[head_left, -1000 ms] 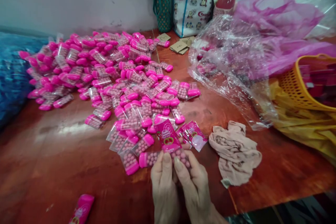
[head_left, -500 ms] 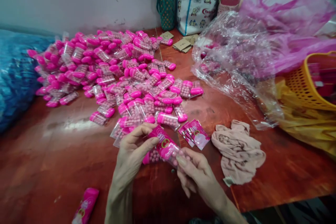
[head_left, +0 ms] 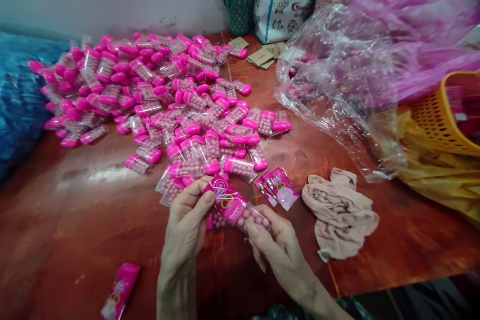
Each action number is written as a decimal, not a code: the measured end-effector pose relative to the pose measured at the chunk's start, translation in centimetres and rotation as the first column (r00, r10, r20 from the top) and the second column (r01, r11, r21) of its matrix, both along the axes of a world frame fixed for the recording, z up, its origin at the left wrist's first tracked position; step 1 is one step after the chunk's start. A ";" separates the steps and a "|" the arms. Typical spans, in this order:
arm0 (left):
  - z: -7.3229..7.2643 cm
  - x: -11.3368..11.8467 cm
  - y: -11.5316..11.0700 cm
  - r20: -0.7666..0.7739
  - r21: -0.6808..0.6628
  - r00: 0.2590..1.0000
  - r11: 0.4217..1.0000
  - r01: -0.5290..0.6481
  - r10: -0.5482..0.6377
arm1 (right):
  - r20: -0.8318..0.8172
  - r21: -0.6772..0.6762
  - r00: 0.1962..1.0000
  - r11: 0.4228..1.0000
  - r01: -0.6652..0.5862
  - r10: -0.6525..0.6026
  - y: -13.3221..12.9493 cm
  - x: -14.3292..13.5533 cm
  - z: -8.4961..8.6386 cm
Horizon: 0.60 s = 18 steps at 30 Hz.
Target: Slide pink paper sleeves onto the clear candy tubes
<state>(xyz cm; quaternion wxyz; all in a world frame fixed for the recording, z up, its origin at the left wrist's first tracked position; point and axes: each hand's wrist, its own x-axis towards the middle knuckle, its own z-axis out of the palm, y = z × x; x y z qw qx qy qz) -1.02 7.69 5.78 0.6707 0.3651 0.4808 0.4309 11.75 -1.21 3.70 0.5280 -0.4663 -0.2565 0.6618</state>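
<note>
A clear pack of pink beads with a printed pink label [head_left: 236, 206] is stretched between my two hands, tilted down to the right. My left hand [head_left: 189, 220] pinches its labelled upper end. The beaded lower end is between the thumb and fingers of my right hand [head_left: 275, 240]. Just beyond lies a large pile of pink-capped containers of beads [head_left: 150, 95]. Several small pink printed packets [head_left: 281, 189] rest to the right of the hands. One more labelled pink wrapper [head_left: 122, 290] lies alone at the lower left.
A crumpled beige cloth [head_left: 339, 215] is on the table [head_left: 75, 220] at right. Behind are cardboard pieces [head_left: 262, 56], a white bag [head_left: 283, 5], clear plastic [head_left: 337, 75] and a yellow basket [head_left: 442, 120]. A blue bag [head_left: 22, 100] stands at far left.
The view has shifted slightly. The pack is turned so its label and beads show more plainly, and my right thumb sits lower on it. Both hands keep their hold.
</note>
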 end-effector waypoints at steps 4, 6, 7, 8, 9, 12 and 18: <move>-0.2 0.5 0.0 0.028 -0.014 0.998 0.998 -0.054 0.054 | -0.016 -0.002 1.000 1.000 0.009 -0.009 0.2 0.2 -0.5; -0.5 0.9 -0.2 0.065 -0.029 0.994 0.996 -0.083 0.085 | -0.028 0.005 0.999 1.000 0.026 -0.026 0.3 0.2 -0.9; -0.7 1.1 -0.4 0.085 -0.049 0.992 0.994 -0.093 0.097 | -0.027 0.008 0.999 0.999 0.039 -0.038 0.3 0.2 -1.1; -1.0 1.3 -0.6 0.103 -0.083 0.989 0.992 -0.093 0.102 | -0.023 0.010 0.999 0.999 0.045 -0.045 0.4 0.2 -1.2; -1.3 1.6 -0.8 0.122 -0.127 0.988 0.988 -0.082 0.098 | -0.016 0.011 0.999 0.999 0.046 -0.046 0.4 0.2 -1.2; -2.1 2.3 -1.7 0.176 -0.248 0.983 0.969 -0.014 0.059 | 0.049 -0.005 0.998 0.999 0.034 -0.034 0.3 0.1 -1.0; -2.4 3.1 -2.6 0.199 -0.289 0.971 0.955 -0.072 0.133 | 0.300 -0.006 0.954 1.000 0.027 -0.024 -0.2 0.1 -0.2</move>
